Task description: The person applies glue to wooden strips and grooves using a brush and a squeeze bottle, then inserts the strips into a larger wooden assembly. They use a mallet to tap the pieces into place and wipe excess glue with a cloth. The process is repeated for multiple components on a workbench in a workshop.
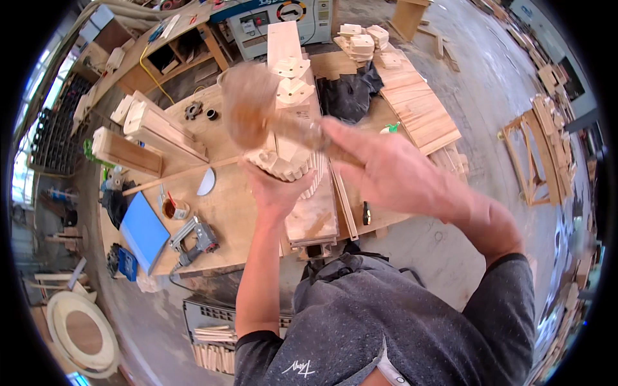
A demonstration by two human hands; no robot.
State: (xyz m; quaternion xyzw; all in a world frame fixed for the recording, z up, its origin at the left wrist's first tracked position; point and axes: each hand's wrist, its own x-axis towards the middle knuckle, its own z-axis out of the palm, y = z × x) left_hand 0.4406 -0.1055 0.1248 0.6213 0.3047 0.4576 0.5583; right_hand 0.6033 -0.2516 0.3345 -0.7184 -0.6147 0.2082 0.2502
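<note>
My right hand (396, 170) is closed round the handle of a wooden mallet (248, 109), whose head is smeared by motion. The mallet head hangs above and left of a stack of pale wooden pieces with scalloped edges (286, 168). My left hand (273, 193) grips that stack from its near left side; the fingers are partly hidden under it. Beneath lies a long thick wooden board (312, 219) pointing away from me. Farther along the board sit more pale shaped pieces with drilled holes (293, 92).
On the workbench (238, 235) are a nail gun (199, 239), a blue folder-like sheet (145, 231), a glue pot (175, 208) and upright wooden blocks (164, 132). Black cloth (351, 96) lies at the right, beside a plank panel (418, 96). A machine (273, 29) stands beyond.
</note>
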